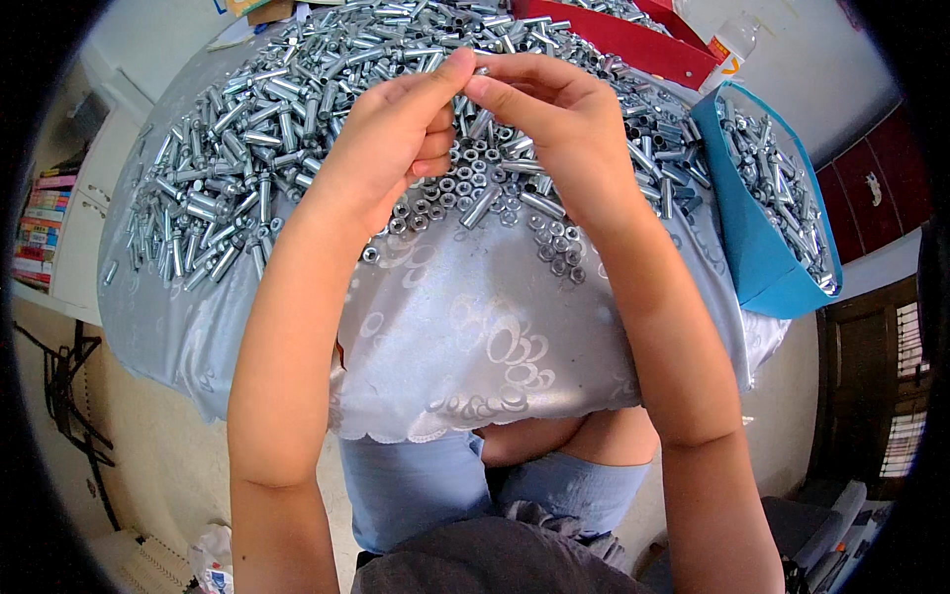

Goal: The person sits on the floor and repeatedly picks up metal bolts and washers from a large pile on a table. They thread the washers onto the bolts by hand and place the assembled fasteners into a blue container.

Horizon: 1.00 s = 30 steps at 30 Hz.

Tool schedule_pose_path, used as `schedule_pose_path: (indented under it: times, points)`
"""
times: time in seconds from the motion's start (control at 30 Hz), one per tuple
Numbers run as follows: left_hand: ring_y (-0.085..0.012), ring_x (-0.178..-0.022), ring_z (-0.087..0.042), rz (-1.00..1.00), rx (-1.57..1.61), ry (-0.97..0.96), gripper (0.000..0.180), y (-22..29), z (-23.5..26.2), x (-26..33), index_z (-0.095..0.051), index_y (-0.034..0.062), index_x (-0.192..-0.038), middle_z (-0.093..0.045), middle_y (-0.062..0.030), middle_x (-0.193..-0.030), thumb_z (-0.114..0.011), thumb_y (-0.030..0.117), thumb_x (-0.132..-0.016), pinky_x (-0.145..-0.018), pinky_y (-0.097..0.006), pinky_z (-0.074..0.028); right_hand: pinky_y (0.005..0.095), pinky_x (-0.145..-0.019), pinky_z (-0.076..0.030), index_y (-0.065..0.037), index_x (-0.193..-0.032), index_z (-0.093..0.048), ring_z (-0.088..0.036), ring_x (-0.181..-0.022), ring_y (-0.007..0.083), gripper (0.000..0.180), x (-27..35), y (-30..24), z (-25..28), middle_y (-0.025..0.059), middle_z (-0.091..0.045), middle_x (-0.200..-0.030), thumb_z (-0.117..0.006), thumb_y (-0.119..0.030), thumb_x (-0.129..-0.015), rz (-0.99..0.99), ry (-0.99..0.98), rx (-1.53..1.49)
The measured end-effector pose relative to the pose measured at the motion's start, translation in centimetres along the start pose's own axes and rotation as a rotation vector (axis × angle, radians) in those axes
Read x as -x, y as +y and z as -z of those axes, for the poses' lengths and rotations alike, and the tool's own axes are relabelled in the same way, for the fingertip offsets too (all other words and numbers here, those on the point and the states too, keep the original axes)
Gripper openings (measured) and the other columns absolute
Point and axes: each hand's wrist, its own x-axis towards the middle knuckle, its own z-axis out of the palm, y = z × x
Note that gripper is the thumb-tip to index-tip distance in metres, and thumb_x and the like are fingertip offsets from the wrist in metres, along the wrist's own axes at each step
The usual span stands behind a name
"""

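Grasped small metal part between left hand and right hand fingertips | Held above hex nuts, metal sleeves

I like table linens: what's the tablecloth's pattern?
Clusters of pale, ring-like shapes on the silvery tablecloth, clearest in the head view.

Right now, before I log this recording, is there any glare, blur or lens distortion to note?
Head view: bright glints on the metal parts and a soft sheen on the tablecloth; head view: fisheye bending tilts the white cabinet, with black corners; head view: left hand and right hand show no obvious motion blur.
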Motion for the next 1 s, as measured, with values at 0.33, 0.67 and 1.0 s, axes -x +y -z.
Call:
schedule_pose_path:
  times: [0.33, 0.67, 1.0]
  points:
    - [-0.0032, -0.041, -0.019, -0.048, 0.241, 0.187, 0.022, 0.1, 0.7, -0.6, -0.052, 0.0048, -0.082, -0.021, 0.0079, -0.050, -0.054, 0.026, -0.086, -0.039, -0.020, -0.019, 0.0166, -0.050, -0.034, -0.006, -0.085, -0.068, -0.043, -0.059, 0.0028, 0.020, -0.3, 0.1, 0.1, -0.0027, -0.049, -0.073, -0.072, -0.016, -0.068, 0.072, 0.191, -0.086]
    - [-0.0043, -0.040, -0.021, -0.090, 0.537, 0.306, 0.019, 0.4, 2.4, -0.9, -0.050, 0.0032, -0.087, -0.022, 0.0066, -0.048, -0.054, 0.021, -0.084, -0.039, -0.020, -0.020, 0.0327, -0.074, -0.041, -0.010, -0.086, -0.067, -0.046, -0.083, 0.0240, 0.020, 2.1, 1.7, -1.0, 0.0089, -0.051, -0.089, -0.069, -0.017, -0.067, 0.422, -0.421, 0.835]
    - [-0.0040, -0.040, -0.021, -0.064, 0.457, 0.321, 0.021, 0.1, 1.8, -0.8, -0.052, 0.0032, -0.085, -0.022, 0.0068, -0.047, -0.054, 0.024, -0.084, -0.039, -0.020, -0.020, 0.0374, -0.077, -0.040, -0.007, -0.079, -0.065, -0.052, -0.084, 0.0257, 0.012, 2.1, 2.4, -0.9, 0.0071, -0.056, -0.081, -0.059, -0.016, -0.074, 0.363, -0.496, 0.873]
